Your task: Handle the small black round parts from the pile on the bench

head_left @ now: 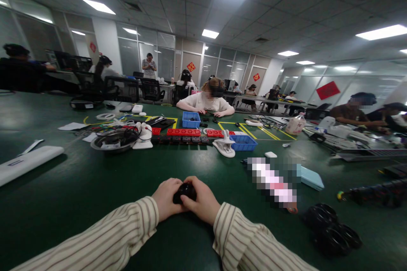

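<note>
Between both hands, low over the green table [114, 194], is a glossy black rounded object [185, 192] whose kind I cannot make out. My left hand [165, 199] is closed around its left side. From the right, my right hand [204, 201] wraps it, with the thumb across its front. The fingers behind and under it are largely hidden. Several similar glossy black, hollow-looking round pieces [332, 230] are grouped on the table to the right of my right forearm.
Farther up stand a metal bowl [111, 140] with cables, a white clip stand [224, 146], blue bins [243, 143] and red power strips [184, 132]. A light-blue box [310, 178] lies right, a long white case [30, 163] left. Another person [206, 101] sits opposite.
</note>
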`<state>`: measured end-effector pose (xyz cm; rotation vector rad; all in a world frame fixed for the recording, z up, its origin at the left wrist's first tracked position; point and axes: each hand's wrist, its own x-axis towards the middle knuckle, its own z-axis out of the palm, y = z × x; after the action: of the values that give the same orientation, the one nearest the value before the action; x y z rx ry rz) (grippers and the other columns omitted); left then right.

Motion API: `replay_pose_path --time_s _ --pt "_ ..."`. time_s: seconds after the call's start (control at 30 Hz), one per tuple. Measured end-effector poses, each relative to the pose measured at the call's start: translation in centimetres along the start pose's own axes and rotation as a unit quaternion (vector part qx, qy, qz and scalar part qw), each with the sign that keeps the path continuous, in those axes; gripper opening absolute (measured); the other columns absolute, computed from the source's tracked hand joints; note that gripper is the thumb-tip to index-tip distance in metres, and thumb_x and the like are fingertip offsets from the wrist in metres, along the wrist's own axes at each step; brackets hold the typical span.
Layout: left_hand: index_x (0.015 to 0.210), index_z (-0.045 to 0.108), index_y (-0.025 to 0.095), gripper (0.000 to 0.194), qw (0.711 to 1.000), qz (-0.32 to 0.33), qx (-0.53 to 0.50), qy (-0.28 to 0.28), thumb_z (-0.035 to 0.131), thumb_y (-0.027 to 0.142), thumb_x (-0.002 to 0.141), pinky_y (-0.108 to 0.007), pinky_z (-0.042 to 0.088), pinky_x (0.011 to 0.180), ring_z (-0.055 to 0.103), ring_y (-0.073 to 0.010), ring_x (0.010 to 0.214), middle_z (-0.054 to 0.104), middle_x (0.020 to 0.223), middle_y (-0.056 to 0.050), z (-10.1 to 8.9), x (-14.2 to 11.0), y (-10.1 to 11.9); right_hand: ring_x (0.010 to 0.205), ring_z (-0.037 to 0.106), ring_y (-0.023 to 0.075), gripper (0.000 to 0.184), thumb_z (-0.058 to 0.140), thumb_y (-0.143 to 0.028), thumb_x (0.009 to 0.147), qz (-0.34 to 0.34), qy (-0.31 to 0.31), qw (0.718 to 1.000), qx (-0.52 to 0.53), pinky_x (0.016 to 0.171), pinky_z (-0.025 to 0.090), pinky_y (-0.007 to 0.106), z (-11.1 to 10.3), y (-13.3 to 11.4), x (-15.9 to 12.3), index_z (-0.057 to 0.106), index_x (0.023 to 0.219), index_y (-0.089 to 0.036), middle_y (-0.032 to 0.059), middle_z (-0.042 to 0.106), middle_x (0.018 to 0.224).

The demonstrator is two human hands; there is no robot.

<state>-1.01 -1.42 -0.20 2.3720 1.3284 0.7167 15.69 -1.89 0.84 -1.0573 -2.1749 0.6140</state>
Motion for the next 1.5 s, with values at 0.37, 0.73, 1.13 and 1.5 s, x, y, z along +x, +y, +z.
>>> replay_pose_path --time_s 0.37,0.73,1.13,1.5 --pt "0.081 0.061 0.018 0.021 0.996 0.035 0.072 -0.033 0.064 0.024 0.061 -0.036 0.04 0.081 0.055 -0.0231 0.085 0.061 0.088 -0.003 -1.1 0.6 -1.1 0.088 0.048 0.0163 0.027 0.059 -0.017 0.067 -0.007 0.034 0.996 -0.077 0.078 0.04 0.028 0.1 -0.9 0.0 0.05 0.092 -0.018 0.0031 0.052 0.093" --pt "0.084 0.064 0.019 0.03 0.994 0.083 0.061 -0.046 0.073 0.029 0.058 -0.031 0.042 0.079 0.055 -0.0216 0.087 0.059 0.091 -0.002 -0.5 0.7 -1.7 0.09 0.048 0.0167 0.02 0.054 -0.014 0.071 -0.069 0.025 0.994 -0.081 0.084 0.035 0.031 0.3 -2.0 -0.5 0.055 0.09 -0.019 0.0017 0.058 0.089" --pt "0.102 0.056 0.017 0.056 0.993 0.111 0.03 -0.038 0.073 0.047 0.058 -0.036 0.041 0.084 0.053 -0.0243 0.09 0.058 0.1 -0.006 -0.3 0.6 -2.0 0.096 0.045 0.0212 0.04 0.063 -0.038 0.072 -0.086 0.06 0.99 -0.094 0.087 0.036 0.036 0.1 -2.5 -0.8 0.05 0.103 -0.018 0.0064 0.05 0.103" --pt "0.083 0.059 0.016 0.028 0.993 0.097 0.064 -0.022 0.07 0.026 0.059 -0.035 0.04 0.078 0.052 -0.0226 0.082 0.057 0.086 -0.004 -0.4 0.4 -1.0 0.083 0.046 0.0193 0.012 0.056 -0.026 0.079 -0.039 0.053 0.99 -0.121 0.077 0.037 0.034 0.6 -1.8 -0.3 0.053 0.086 -0.017 0.0047 0.052 0.087"
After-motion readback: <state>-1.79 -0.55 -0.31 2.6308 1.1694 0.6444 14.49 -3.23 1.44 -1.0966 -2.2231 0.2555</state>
